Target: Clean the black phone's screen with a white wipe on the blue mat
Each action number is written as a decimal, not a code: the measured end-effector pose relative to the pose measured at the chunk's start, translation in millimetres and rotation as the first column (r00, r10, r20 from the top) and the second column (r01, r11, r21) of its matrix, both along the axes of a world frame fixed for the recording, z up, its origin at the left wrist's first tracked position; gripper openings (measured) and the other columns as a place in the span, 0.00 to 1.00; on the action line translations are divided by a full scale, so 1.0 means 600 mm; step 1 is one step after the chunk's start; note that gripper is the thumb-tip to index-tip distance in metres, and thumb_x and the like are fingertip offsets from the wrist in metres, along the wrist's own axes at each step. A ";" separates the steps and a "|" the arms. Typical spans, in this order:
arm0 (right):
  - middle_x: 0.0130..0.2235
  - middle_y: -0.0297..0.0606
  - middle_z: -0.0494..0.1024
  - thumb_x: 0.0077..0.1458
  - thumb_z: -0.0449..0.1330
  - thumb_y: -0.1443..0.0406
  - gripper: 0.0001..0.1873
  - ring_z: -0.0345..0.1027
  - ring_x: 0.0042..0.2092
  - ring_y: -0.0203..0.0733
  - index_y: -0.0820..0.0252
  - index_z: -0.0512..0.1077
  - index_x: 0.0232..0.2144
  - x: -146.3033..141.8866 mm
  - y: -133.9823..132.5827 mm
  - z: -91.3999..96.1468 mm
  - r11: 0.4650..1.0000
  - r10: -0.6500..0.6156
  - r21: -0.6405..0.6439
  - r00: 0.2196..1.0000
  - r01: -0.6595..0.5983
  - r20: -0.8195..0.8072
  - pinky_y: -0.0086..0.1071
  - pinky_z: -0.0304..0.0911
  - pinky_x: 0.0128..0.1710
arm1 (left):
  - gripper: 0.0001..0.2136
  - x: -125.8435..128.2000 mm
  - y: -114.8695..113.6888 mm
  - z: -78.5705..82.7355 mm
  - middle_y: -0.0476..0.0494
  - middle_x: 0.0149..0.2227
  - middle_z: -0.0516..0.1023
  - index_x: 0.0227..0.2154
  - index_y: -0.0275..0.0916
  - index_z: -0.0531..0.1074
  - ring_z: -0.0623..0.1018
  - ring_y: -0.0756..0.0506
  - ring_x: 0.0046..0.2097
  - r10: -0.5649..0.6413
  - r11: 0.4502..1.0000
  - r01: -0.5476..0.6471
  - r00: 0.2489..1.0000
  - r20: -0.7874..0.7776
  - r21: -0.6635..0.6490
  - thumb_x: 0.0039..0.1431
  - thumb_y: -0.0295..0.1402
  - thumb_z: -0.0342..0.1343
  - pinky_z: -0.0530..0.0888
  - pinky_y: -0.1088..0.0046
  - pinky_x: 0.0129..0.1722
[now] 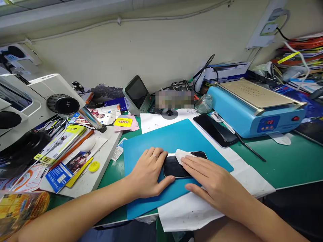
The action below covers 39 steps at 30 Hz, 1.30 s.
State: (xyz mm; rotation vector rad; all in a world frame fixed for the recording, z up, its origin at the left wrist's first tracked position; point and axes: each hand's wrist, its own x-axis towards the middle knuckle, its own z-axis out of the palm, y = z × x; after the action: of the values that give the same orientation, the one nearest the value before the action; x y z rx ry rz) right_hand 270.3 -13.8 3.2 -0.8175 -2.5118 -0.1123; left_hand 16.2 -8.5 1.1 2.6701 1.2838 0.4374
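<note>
A black phone (174,166) lies flat on a blue mat (176,137) in the middle of the desk. My left hand (147,173) rests at the phone's left end, fingers spread flat and thumb along its near edge, holding it in place. My right hand (207,176) lies over the phone's right part, its fingers stretched out and pressed on a small white cloth (181,155) that sits on the screen.
A second dark phone (214,129) lies right of the mat. A blue heating machine (254,107) stands at the right, a glass jar (204,103) and a small grey screen (136,94) behind. A microscope (30,104) and printed packets (63,148) crowd the left.
</note>
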 end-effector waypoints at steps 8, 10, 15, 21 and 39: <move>0.57 0.58 0.77 0.66 0.53 0.47 0.35 0.73 0.57 0.57 0.76 0.75 0.55 -0.091 -0.020 -0.015 0.989 -0.141 0.049 0.989 0.139 0.049 0.45 0.71 0.57 | 0.24 -0.004 0.000 -0.008 0.32 0.52 0.71 0.54 0.36 0.66 0.72 0.34 0.48 0.030 1.000 -0.030 0.999 0.021 -0.006 0.63 0.47 0.56 0.73 0.52 0.48; 0.55 0.57 0.78 0.67 0.52 0.47 0.34 0.75 0.55 0.56 0.75 0.76 0.53 -0.103 -0.030 -0.016 0.982 -0.183 0.058 0.983 0.182 0.012 0.45 0.72 0.56 | 0.25 -0.006 -0.002 -0.011 0.32 0.53 0.71 0.56 0.36 0.65 0.72 0.35 0.48 0.044 0.999 -0.044 0.999 0.030 0.001 0.63 0.47 0.56 0.74 0.52 0.48; 0.50 0.53 0.82 0.67 0.52 0.48 0.31 0.78 0.50 0.52 0.71 0.79 0.49 -0.110 -0.026 -0.011 0.990 -0.140 0.022 0.989 0.141 -0.039 0.42 0.75 0.52 | 0.27 -0.010 -0.002 -0.018 0.31 0.54 0.71 0.59 0.36 0.64 0.72 0.33 0.50 0.063 0.998 -0.065 0.996 0.062 0.023 0.63 0.48 0.55 0.74 0.50 0.49; 0.51 0.53 0.82 0.68 0.47 0.46 0.35 0.77 0.52 0.52 0.70 0.79 0.49 -0.124 -0.028 -0.019 0.982 -0.187 0.002 0.975 0.188 -0.119 0.40 0.73 0.53 | 0.25 -0.009 -0.002 -0.017 0.33 0.53 0.71 0.57 0.36 0.65 0.72 0.34 0.48 0.070 0.997 -0.072 0.995 0.068 0.019 0.61 0.43 0.57 0.73 0.50 0.50; 0.54 0.49 0.80 0.68 0.48 0.48 0.32 0.75 0.55 0.50 0.69 0.78 0.52 -0.122 -0.029 -0.047 0.988 -0.157 -0.019 0.971 0.156 -0.183 0.40 0.70 0.57 | 0.29 -0.008 0.003 -0.019 0.32 0.53 0.73 0.59 0.35 0.64 0.73 0.34 0.47 0.059 0.998 -0.058 0.996 0.074 -0.012 0.58 0.42 0.59 0.75 0.50 0.47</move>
State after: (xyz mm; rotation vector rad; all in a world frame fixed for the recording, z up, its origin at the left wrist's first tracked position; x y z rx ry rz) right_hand 197.1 -30.9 -25.2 -0.9816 -2.2744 -0.0809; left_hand 11.5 -6.8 -10.3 2.5874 1.3419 0.5308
